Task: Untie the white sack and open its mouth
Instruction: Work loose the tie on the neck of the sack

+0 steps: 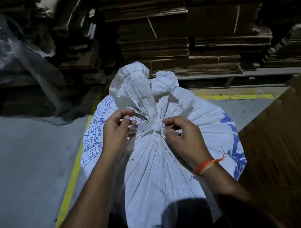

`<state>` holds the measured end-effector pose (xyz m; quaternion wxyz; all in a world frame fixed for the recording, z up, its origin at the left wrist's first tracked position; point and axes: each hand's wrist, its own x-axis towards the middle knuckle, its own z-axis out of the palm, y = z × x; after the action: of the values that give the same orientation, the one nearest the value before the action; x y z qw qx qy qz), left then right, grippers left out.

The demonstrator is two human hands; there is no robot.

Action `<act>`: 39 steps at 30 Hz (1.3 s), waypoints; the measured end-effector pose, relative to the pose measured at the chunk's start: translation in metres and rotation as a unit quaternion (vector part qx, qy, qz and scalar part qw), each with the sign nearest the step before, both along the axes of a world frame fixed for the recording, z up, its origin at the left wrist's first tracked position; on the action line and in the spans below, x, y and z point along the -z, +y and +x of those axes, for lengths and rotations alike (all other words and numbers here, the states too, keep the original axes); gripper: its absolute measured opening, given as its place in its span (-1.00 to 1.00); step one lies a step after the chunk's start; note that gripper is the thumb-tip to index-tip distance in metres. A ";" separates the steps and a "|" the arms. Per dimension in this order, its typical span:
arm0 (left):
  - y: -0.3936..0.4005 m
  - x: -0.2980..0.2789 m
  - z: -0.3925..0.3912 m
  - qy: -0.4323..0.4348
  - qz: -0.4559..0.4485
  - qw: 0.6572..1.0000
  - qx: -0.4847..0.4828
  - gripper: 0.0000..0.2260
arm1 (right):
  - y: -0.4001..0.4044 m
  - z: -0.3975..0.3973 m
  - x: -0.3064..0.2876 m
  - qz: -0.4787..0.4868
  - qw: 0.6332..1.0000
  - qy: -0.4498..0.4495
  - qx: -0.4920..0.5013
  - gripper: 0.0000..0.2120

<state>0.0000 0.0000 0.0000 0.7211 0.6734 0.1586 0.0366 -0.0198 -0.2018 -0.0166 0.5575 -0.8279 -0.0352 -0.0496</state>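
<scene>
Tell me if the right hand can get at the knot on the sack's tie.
Probably yes: the right hand already has its fingertips at the knot on the white sack, and nothing covers it.

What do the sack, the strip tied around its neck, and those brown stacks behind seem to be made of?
Sack: likely woven plastic, matte white, fine weave lines, blue print. Strip: flat whitish plastic tape, slightly translucent, knotted. Stacks: brown corrugated cardboard, flattened sheets with layered edges.

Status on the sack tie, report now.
Left hand pinching the tie strip; right hand fingers at the knot. White sack still tied, mouth bunched. Nothing in the way.
</scene>
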 end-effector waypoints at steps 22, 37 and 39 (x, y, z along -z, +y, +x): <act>0.010 0.038 0.019 -0.079 0.274 0.934 0.215 -0.79 | 0.022 0.021 0.027 -0.108 0.994 -0.034 0.009 -0.76; 0.011 0.051 0.021 -0.128 0.436 0.855 0.250 -0.69 | 0.009 0.025 0.020 -0.127 0.991 -0.032 -0.041 -0.82; 0.009 0.046 0.020 -0.122 0.442 0.857 0.234 -0.76 | 0.008 0.024 0.019 -0.128 0.990 -0.034 -0.043 -0.81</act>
<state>0.0201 0.0088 -0.0464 0.3486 0.9287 -0.1257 0.0151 0.0045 -0.1941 -0.0356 0.4466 -0.8882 -0.0963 -0.0488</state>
